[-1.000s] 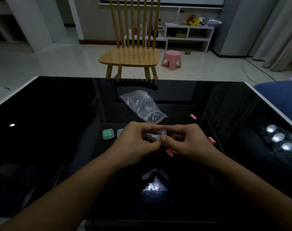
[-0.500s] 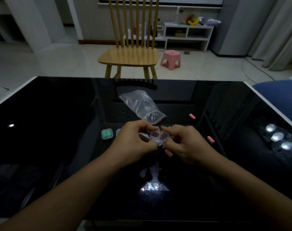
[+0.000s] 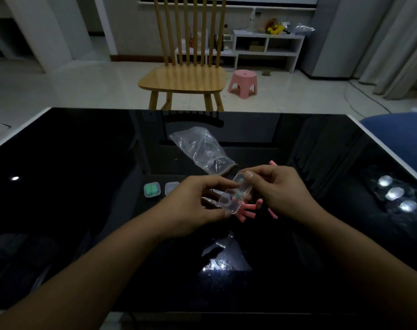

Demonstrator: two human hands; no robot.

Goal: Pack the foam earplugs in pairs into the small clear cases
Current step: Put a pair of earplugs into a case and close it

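At the centre of the frame, the left hand (image 3: 200, 203) and right hand (image 3: 280, 186) each hold one half of a hinged clear case (image 3: 233, 195) swung open, fingers curled in a pinching grip. Something green shows inside it, though what cannot be told. Next, judging by the task, a pair goes in and the lid is pressed closed. Pink earplugs (image 3: 246, 209) lie beneath on the glossy black surface (image 3: 83, 186). A filled case (image 3: 152, 189) sits left of centre, a plastic bag (image 3: 202, 151) above. A wooden chair (image 3: 186, 75) and pink stool (image 3: 243, 82) stand beyond.
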